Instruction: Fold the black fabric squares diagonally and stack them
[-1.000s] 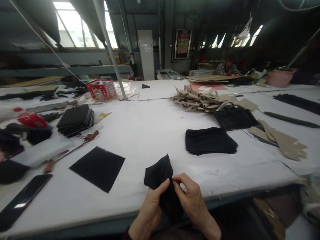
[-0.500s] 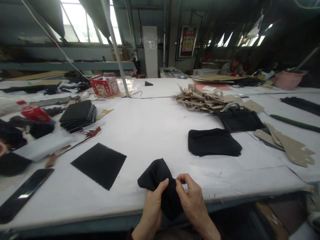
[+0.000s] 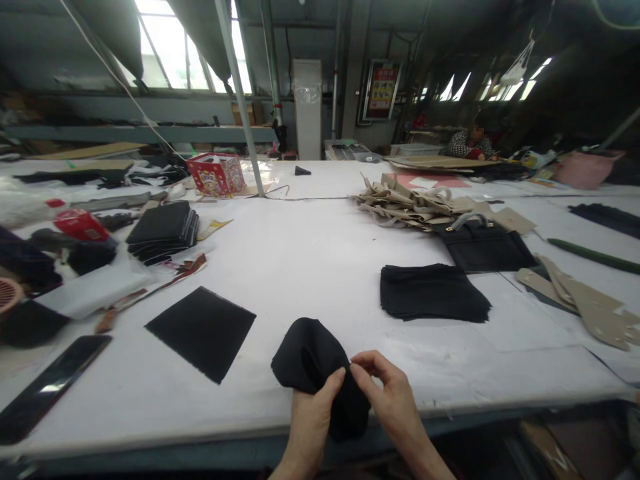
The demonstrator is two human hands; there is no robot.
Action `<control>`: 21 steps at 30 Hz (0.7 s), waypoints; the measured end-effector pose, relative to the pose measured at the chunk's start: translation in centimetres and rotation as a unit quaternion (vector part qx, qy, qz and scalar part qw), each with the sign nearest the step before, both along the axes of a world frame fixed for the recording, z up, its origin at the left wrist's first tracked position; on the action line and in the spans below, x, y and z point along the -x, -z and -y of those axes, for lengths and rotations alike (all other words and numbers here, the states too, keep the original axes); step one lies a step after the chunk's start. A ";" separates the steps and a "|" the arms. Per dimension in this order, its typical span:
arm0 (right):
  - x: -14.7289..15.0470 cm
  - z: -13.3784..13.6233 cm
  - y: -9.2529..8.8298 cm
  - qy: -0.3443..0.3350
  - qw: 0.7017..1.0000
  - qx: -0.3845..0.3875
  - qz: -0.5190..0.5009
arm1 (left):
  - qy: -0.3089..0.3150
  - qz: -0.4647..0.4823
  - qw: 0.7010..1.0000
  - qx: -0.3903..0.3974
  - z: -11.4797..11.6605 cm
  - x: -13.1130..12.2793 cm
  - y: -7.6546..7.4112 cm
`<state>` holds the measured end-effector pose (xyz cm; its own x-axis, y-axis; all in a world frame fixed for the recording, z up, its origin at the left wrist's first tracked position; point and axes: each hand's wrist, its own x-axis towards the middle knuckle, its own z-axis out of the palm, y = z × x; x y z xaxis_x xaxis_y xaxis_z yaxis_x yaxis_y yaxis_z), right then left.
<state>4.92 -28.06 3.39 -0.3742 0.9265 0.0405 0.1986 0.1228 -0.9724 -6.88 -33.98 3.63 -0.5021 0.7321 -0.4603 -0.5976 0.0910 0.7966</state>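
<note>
Black fabric piece (image 3: 313, 360) gripped closed by left hand (image 3: 313, 417), pinched by right hand (image 3: 393, 393); black cloth stack (image 3: 433, 291) beyond.

The single view looks out from the person's head, above the near edge of the work table (image 3: 310, 267), and faces forward and down. The fingers (image 3: 367, 363) sit closest to the lens, low in the frame and near its centre. Beyond the fingers the table stretches away, with the windows (image 3: 170, 47) far off, high above them.
</note>
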 end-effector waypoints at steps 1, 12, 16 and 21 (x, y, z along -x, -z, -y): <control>0.1 0.1 -0.1 0.001 0.999 -0.032 0.023 | 0.008 -0.011 1.000 0.005 0.1 0.0 -0.1; 0.5 0.2 0.8 0.043 0.998 0.051 -0.016 | -0.035 -0.058 0.996 0.052 1.2 -0.7 0.3; 0.7 0.8 1.0 0.061 0.977 0.159 -0.128 | -0.017 -0.153 0.984 0.089 1.2 -1.0 0.7; 0.3 0.5 0.9 0.045 0.962 0.194 -0.185 | -0.016 -0.148 0.984 0.093 1.0 -1.0 0.8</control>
<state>4.61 -28.55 2.49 -0.3191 0.9262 -0.2008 -0.1766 -0.2663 -0.9476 -5.88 -35.01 2.84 -0.6563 0.6304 -0.4146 -0.3460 0.2369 0.9079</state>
